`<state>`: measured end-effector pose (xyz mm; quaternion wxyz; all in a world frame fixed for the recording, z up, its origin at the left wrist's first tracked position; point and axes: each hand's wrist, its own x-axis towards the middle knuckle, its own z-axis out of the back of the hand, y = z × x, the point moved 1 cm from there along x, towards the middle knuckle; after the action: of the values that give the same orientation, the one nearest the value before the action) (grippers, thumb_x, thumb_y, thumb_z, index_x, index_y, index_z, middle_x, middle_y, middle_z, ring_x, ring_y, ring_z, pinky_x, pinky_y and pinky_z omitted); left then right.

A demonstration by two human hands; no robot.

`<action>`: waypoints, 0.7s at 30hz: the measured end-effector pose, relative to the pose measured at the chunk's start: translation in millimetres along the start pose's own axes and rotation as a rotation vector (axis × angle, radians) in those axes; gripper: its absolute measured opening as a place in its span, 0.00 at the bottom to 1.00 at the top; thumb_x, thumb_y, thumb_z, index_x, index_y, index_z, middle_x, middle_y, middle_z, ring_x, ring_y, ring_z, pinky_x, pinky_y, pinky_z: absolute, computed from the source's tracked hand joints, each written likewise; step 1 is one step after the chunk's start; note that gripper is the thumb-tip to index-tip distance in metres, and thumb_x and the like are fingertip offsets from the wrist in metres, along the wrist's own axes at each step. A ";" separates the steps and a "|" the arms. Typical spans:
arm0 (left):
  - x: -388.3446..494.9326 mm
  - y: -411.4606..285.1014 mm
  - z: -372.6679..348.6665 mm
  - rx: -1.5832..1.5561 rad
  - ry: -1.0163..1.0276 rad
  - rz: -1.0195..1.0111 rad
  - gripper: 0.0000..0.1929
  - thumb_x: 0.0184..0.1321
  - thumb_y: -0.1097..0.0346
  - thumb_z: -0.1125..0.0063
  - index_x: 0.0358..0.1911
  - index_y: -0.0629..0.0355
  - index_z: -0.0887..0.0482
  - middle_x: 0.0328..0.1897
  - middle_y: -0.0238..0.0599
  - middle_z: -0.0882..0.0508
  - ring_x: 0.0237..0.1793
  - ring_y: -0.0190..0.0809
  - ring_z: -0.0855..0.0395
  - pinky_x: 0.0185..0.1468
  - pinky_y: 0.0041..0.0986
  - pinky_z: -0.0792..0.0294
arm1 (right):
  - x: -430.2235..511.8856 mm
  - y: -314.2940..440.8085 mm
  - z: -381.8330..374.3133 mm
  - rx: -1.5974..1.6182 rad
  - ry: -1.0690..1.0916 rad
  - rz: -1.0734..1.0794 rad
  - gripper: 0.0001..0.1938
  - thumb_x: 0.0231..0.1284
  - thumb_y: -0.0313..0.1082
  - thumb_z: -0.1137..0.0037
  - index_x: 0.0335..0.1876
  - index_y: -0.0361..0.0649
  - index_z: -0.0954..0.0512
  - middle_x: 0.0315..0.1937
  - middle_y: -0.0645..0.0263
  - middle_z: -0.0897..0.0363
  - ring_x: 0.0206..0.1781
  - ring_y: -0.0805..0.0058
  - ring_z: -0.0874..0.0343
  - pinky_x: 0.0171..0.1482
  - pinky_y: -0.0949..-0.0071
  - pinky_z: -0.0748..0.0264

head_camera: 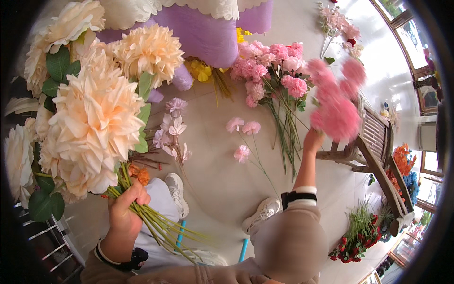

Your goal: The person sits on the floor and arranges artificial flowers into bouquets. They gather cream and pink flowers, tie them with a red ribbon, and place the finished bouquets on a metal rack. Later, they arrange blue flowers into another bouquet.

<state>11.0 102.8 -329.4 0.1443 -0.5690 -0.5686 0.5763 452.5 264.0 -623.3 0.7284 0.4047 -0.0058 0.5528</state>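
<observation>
My left hand grips the green stems of a large bunch of peach artificial flowers, whose full heads lean to the upper left. Cream blooms stand around and behind them at the far left. Out to the right, my right hand is closed around the base of a pink artificial flower bunch, blurred by motion. Left of that hand, a pile of pink artificial carnations lies on the floor with long green stems. A thin spray of small pale pink flowers lies between my feet and that pile.
A wooden chair stands at the right, with red roses below it. Lilac artificial flowers and yellow flowers lie near a purple cloth. A metal wire rack is at the lower left.
</observation>
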 end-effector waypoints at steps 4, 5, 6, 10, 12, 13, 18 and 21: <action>8.6 3.1 2.0 0.039 -0.045 0.019 0.18 0.49 0.70 0.47 0.45 0.55 0.34 0.22 0.26 0.35 0.22 0.28 0.39 0.30 0.21 0.43 | 19.0 27.0 -66.0 -0.271 0.407 -0.111 0.34 0.36 0.36 0.34 0.54 0.44 0.37 0.52 0.59 0.35 0.52 0.60 0.33 0.52 0.68 0.34; 11.3 4.5 2.5 0.066 -0.059 0.016 0.19 0.50 0.69 0.47 0.47 0.54 0.34 0.20 0.24 0.37 0.22 0.27 0.40 0.30 0.19 0.44 | 16.1 30.4 -79.5 -0.418 0.522 -0.200 0.37 0.33 0.40 0.32 0.56 0.46 0.38 0.54 0.61 0.36 0.53 0.64 0.33 0.52 0.67 0.33; 12.3 4.8 2.6 0.077 -0.088 0.024 0.19 0.49 0.69 0.47 0.47 0.54 0.34 0.20 0.24 0.37 0.21 0.27 0.40 0.30 0.20 0.43 | 13.0 34.1 -89.7 -0.472 0.539 -0.214 0.39 0.32 0.41 0.32 0.57 0.47 0.39 0.55 0.61 0.36 0.54 0.64 0.34 0.54 0.67 0.35; 17.2 3.2 4.4 0.062 -0.100 -0.007 0.18 0.46 0.72 0.48 0.44 0.56 0.34 0.24 0.30 0.31 0.23 0.31 0.37 0.29 0.24 0.41 | -1.7 32.8 -116.5 -0.522 0.538 -0.228 0.38 0.34 0.45 0.34 0.57 0.49 0.38 0.50 0.59 0.30 0.52 0.64 0.31 0.53 0.66 0.35; 17.8 2.9 5.0 0.079 -0.118 0.016 0.19 0.47 0.72 0.48 0.44 0.56 0.34 0.25 0.30 0.31 0.23 0.31 0.38 0.29 0.24 0.41 | -3.9 23.5 -123.3 -0.498 0.539 -0.259 0.31 0.36 0.44 0.37 0.51 0.46 0.34 0.43 0.57 0.26 0.47 0.62 0.28 0.48 0.65 0.32; 17.8 2.1 5.1 0.096 -0.117 0.002 0.19 0.47 0.72 0.48 0.44 0.56 0.34 0.25 0.30 0.31 0.23 0.31 0.38 0.29 0.24 0.41 | -2.7 16.9 -124.7 -0.494 0.565 -0.291 0.26 0.38 0.43 0.39 0.47 0.44 0.31 0.38 0.56 0.24 0.43 0.60 0.26 0.45 0.64 0.31; 13.3 -2.3 4.2 0.093 -0.105 0.039 0.19 0.48 0.69 0.47 0.46 0.56 0.34 0.22 0.27 0.34 0.21 0.29 0.38 0.29 0.22 0.42 | 17.6 -8.4 -103.1 -0.070 0.465 -0.150 0.11 0.42 0.37 0.44 0.29 0.37 0.25 0.27 0.53 0.23 0.30 0.58 0.24 0.35 0.64 0.30; 9.7 -8.8 3.3 0.078 -0.049 0.047 0.19 0.49 0.70 0.47 0.46 0.56 0.34 0.24 0.27 0.33 0.22 0.29 0.38 0.30 0.23 0.42 | 40.9 -9.4 -61.3 0.328 0.571 -0.332 0.09 0.49 0.31 0.48 0.34 0.35 0.25 0.25 0.61 0.22 0.28 0.71 0.24 0.32 0.73 0.30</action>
<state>1.1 111.8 -328.0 0.1386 -0.5621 -0.5356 0.6149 449.1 332.6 -651.4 0.7058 0.3411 0.3522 0.5114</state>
